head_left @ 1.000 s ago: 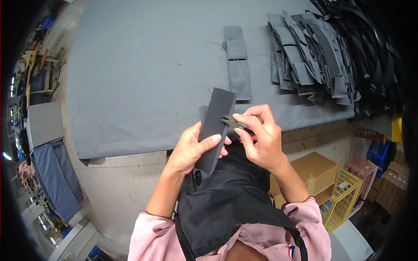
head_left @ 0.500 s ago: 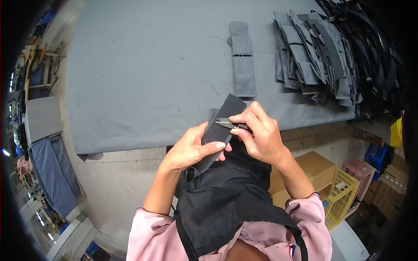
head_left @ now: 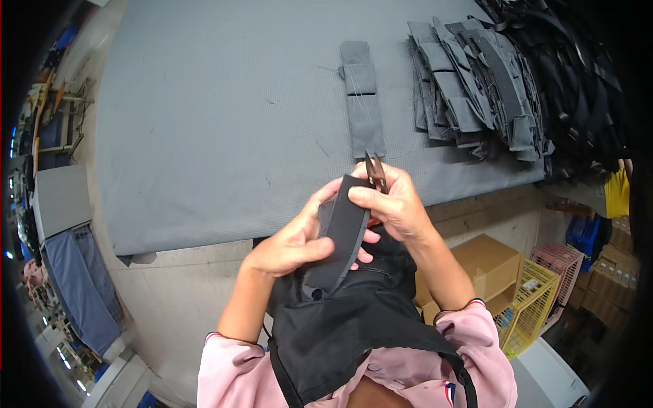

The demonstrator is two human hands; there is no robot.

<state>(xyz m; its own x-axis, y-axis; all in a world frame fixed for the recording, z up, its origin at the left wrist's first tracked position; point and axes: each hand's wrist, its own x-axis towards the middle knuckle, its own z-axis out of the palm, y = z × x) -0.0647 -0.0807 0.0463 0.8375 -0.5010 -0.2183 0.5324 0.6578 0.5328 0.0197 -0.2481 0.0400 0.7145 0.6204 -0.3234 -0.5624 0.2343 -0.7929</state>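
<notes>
My left hand is closed around a dark grey sewn fabric strip, its thumb on the strip's face and fingertips showing past the far edge. My right hand pinches the strip's top end with the thumb. Small thread snips are tucked in that same hand, their blades pointing up and away from the strip. Just beyond, a similar grey strip with loose threads lies on the cloth-covered table.
A heap of grey strips lies at the table's far right, beside black straps. Below the table edge at right are a cardboard box and a yellow crate. A blue-covered rack stands at left.
The snips have swung from across the strip to pointing upward in my right hand. That hand now grips the strip's top end, and the strip is turned more upright.
</notes>
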